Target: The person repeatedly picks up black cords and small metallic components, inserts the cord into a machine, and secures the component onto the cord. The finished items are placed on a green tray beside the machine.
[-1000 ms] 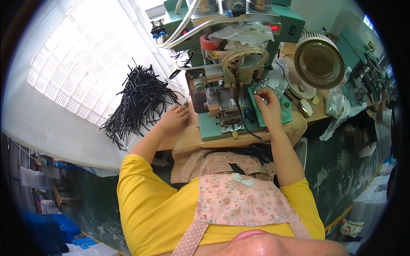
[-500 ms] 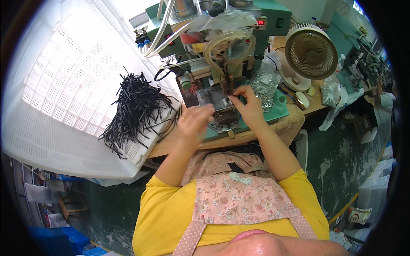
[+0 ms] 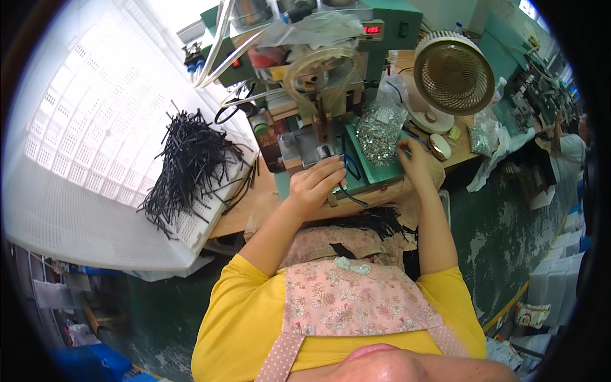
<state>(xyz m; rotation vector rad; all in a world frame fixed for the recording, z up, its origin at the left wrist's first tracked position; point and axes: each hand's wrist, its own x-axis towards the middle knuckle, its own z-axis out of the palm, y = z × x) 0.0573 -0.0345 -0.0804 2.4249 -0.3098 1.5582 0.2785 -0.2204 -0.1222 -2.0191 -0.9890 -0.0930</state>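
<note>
My left hand (image 3: 318, 183) is at the front of the green press machine (image 3: 388, 48), just below its small metal die (image 3: 326, 151). Its fingers are pressed together, and a black strip (image 3: 354, 197) comes out from under them. A blue-handled tool (image 3: 351, 169) lies right beside the fingertips. My right hand (image 3: 415, 164) is over the right edge of the green base, next to a clear bag of small shiny metal parts (image 3: 380, 137). Its thumb and forefinger are drawn together in a pinch; anything between them is too small to make out.
A pile of black strips (image 3: 191, 165) lies on a white perforated crate (image 3: 76, 134) at the left. More black strips (image 3: 375, 221) rest at my lap. A fan (image 3: 453, 73) stands behind the right hand, with a second bag (image 3: 482, 139) farther right on the wooden table.
My right hand has left the die and moved right to beside the bag of metal parts. My left hand has moved right to just below the die, and a black strip now shows under it.
</note>
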